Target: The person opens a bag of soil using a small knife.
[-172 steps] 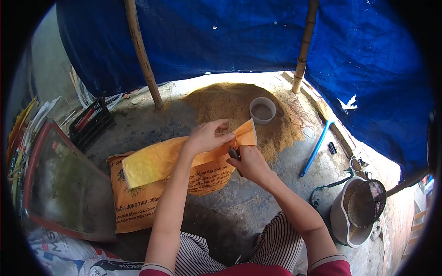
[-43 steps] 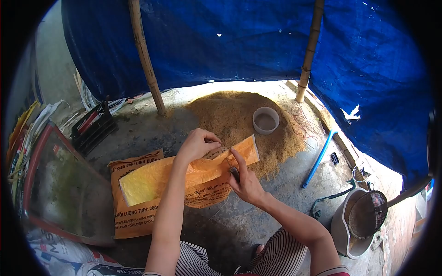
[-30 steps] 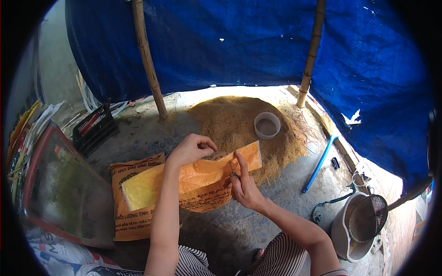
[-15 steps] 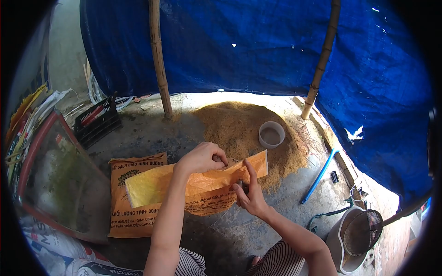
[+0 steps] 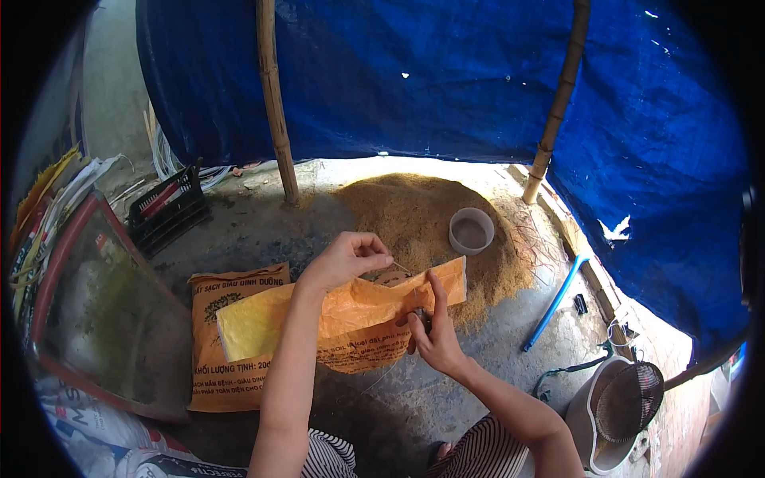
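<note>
An orange and yellow woven sack (image 5: 351,309), with dark printing on its lower side, is held up in front of me. My left hand (image 5: 349,259) is above its upper edge, thumb and fingertips pinched on a thin thread (image 5: 402,268) that runs towards the sack. Against the sack's right part is my right hand (image 5: 434,338), its index finger stretched up along the material. The other fingers of that hand curl round a small dark object (image 5: 425,317), mostly hidden, whose kind I cannot make out.
Another printed orange sack (image 5: 231,386) lies flat on the floor. Behind is a heap of brown grainy material (image 5: 398,211) with a white tub (image 5: 471,231) on it. A blue pipe (image 5: 554,307), a bucket (image 5: 590,406) and a sieve (image 5: 629,402) are at right; a black crate (image 5: 171,211) is at left.
My left hand has risen slightly from the sack's edge, and a thread now shows stretched from its fingertips. My right hand has barely moved.
</note>
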The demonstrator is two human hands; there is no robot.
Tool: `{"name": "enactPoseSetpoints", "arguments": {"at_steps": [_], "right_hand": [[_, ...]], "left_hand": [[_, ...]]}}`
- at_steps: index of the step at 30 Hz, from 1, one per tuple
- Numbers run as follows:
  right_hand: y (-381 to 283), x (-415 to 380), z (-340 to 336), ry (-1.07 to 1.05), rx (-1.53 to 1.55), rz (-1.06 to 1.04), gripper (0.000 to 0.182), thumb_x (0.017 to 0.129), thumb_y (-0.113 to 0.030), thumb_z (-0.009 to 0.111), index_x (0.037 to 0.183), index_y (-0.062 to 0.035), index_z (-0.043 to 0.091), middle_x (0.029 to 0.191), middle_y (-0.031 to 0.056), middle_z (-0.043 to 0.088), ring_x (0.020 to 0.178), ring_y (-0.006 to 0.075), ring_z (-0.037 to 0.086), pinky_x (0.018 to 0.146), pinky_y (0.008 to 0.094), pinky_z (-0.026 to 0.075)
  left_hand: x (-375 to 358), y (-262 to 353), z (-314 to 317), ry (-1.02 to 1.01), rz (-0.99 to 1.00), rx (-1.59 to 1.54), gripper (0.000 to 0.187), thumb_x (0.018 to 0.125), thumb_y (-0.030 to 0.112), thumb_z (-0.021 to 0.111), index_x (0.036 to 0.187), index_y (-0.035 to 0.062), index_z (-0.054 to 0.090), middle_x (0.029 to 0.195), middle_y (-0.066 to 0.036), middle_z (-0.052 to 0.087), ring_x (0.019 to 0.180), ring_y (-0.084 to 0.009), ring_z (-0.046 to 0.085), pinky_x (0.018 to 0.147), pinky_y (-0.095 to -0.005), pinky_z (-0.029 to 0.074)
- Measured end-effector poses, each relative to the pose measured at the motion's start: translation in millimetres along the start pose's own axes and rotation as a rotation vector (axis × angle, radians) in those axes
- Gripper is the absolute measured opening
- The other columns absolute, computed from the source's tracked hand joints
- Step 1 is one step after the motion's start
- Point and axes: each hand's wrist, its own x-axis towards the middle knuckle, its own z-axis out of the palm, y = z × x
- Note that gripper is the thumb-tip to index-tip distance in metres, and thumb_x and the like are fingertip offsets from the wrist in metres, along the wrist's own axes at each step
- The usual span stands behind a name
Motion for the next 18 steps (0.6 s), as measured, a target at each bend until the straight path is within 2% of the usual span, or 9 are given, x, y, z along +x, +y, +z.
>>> {"name": "enactPoseSetpoints", "arguments": {"at_steps": [2, 5, 9, 11, 12, 14, 15, 17, 18], "right_hand": [[-1.5, 1.6, 1.3, 0.016, -0.016, -0.040, 0.070, 0.093, -0.007, 0.043, 0.147, -0.0158, 0.000, 0.077, 0.0158, 0.065, 0.055, 0.0214, 0.062, 0.052, 0.0324, 0.050], [-14.1, 0.5, 3.3, 0.040, -0.007, 0.051, 0.069, 0.094, -0.008, 0.042, 0.147, -0.0160, 0.000, 0.075, 0.0147, 0.064, 0.054, 0.0211, 0.060, 0.053, 0.0321, 0.050], [-17.1, 1.5, 0.5, 0.027, 0.060, 0.114, 0.071, 0.093, -0.007, 0.044, 0.147, -0.0166, 0.000, 0.067, 0.0112, 0.059, 0.050, 0.0191, 0.057, 0.050, 0.0315, 0.047], [-16.7, 2.0, -0.1, 0.024, 0.034, 0.113, 0.071, 0.092, -0.007, 0.045, 0.147, -0.0169, 0.001, 0.065, 0.0098, 0.057, 0.050, 0.0183, 0.057, 0.049, 0.0314, 0.047], [-18.8, 2.2, 1.1, 0.070, 0.048, 0.094, 0.065, 0.092, -0.007, 0.046, 0.144, -0.0139, 0.008, 0.067, 0.0098, 0.057, 0.049, 0.0178, 0.056, 0.047, 0.0308, 0.046], [-23.7, 1.8, 4.4, 0.120, 0.067, 0.088, 0.059, 0.091, -0.007, 0.048, 0.140, -0.0109, 0.015, 0.068, 0.0098, 0.056, 0.048, 0.0172, 0.056, 0.046, 0.0302, 0.046], [-26.5, 2.1, 5.7, 0.159, 0.165, 0.150, 0.051, 0.091, -0.007, 0.049, 0.133, -0.0082, 0.021, 0.071, 0.0107, 0.057, 0.047, 0.0171, 0.055, 0.045, 0.0300, 0.046], [-29.4, 3.7, 5.5, 0.205, 0.281, 0.226, 0.035, 0.090, -0.007, 0.050, 0.118, -0.0031, 0.029, 0.079, 0.0139, 0.058, 0.045, 0.0171, 0.056, 0.041, 0.0290, 0.045], [-32.3, 5.2, 3.1, 0.213, 0.286, 0.231, 0.035, 0.090, -0.007, 0.050, 0.118, -0.0031, 0.029, 0.079, 0.0139, 0.058, 0.045, 0.0171, 0.056, 0.041, 0.0290, 0.045]], "left_hand": [[2.1, 2.9, 4.9, 0.064, 0.022, -0.302, 0.008, 0.086, 0.013, 0.065, 0.086, 0.0054, 0.062, 0.084, -0.005, 0.066, 0.077, -0.0149, 0.063, 0.071, -0.0268, 0.049], [3.4, 9.8, 14.6, 0.116, 0.009, -0.629, 0.006, 0.088, 0.012, 0.062, 0.085, 0.0079, 0.058, 0.083, -0.005, 0.066, 0.078, -0.0143, 0.064, 0.068, -0.0263, 0.049], [1.7, 12.4, 13.3, 0.128, -0.043, -0.646, 0.008, 0.090, 0.012, 0.060, 0.085, 0.0095, 0.055, 0.077, -0.002, 0.063, 0.073, -0.0118, 0.061, 0.063, -0.0253, 0.047], [4.1, 9.1, 13.0, 0.145, 0.020, -0.480, 0.012, 0.088, 0.015, 0.064, 0.086, 0.0083, 0.053, 0.071, 0.001, 0.056, 0.067, -0.0094, 0.055, 0.060, -0.0240, 0.044], [4.7, 9.2, 16.1, 0.140, 0.010, -0.479, 0.012, 0.088, 0.015, 0.064, 0.086, 0.0083, 0.053, 0.071, 0.001, 0.056, 0.067, -0.0094, 0.055, 0.060, -0.0240, 0.044], [3.7, 14.5, 25.4, 0.255, 0.180, -0.053, 0.027, 0.080, 0.021, 0.074, 0.091, 0.0070, 0.052, 0.069, 0.004, 0.049, 0.063, -0.0086, 0.047, 0.058, -0.0230, 0.041], [-0.1, 19.6, 27.8, 0.247, 0.170, -0.055, 0.027, 0.080, 0.021, 0.074, 0.091, 0.0070, 0.052, 0.069, 0.004, 0.049, 0.063, -0.0086, 0.047, 0.058, -0.0230, 0.041], [-6.0, 32.7, 31.5, 0.205, 0.170, 0.246, 0.039, 0.069, 0.025, 0.082, 0.092, 0.0075, 0.056, 0.069, 0.003, 0.044, 0.063, -0.0099, 0.044, 0.057, -0.0265, 0.038], [-5.8, 32.8, 33.1, 0.196, 0.168, 0.247, 0.039, 0.069, 0.025, 0.082, 0.092, 0.0075, 0.056, 0.069, 0.003, 0.044, 0.063, -0.0099, 0.044, 0.057, -0.0265, 0.038]]}}
